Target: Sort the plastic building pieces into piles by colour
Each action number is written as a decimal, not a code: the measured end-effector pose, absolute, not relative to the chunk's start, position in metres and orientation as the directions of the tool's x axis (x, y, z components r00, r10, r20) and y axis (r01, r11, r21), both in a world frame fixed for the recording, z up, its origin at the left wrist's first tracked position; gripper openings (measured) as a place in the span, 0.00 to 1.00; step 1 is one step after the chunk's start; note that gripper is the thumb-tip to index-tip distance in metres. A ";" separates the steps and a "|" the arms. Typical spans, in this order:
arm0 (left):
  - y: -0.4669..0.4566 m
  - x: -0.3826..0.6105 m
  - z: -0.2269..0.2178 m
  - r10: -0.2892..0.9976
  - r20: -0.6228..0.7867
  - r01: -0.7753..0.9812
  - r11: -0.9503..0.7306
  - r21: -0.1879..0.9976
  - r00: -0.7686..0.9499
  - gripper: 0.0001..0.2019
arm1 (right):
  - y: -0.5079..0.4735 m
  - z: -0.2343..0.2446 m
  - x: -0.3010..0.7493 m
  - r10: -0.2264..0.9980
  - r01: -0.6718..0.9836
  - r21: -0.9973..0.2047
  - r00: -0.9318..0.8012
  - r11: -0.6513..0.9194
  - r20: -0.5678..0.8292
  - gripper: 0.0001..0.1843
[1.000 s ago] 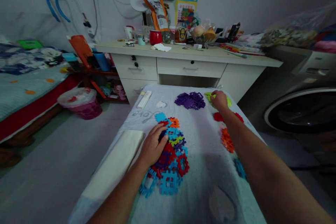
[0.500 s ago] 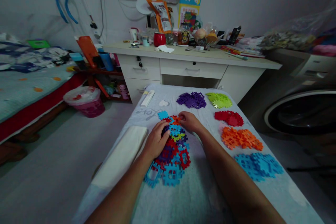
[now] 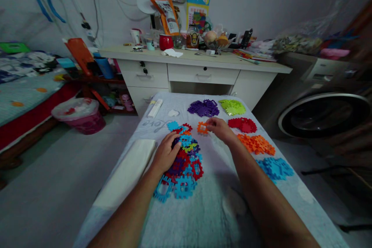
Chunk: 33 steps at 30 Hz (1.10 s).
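A mixed heap of plastic interlocking tiles in blue, red, purple and yellow lies on a cloth-covered table. My left hand rests on the heap's left side, fingers curled over the tiles. My right hand pinches an orange tile just past the heap. To the right lie sorted piles: purple, green, red, orange and blue.
A folded white cloth lies along the table's left edge, with a white tube near the far corner. Beyond stands a cluttered desk. A pink bin and a bed are at left, a washing machine at right.
My right hand came back from the green pile to the mixed heap, took an orange tile and drew it out to the right. The left hand stayed on the heap.
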<state>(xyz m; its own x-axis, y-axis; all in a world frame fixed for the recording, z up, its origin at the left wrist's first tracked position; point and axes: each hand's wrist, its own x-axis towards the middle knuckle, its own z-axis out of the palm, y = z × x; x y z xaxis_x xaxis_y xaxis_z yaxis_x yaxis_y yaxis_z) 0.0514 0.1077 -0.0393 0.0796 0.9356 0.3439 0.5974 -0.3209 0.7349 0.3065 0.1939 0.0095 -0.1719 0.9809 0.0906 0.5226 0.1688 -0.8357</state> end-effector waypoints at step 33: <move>0.104 0.052 -0.033 0.923 0.379 0.599 -0.343 0.724 0.071 0.17 | 0.119 0.041 0.369 0.965 0.879 -0.405 -0.195 0.252 0.176 0.06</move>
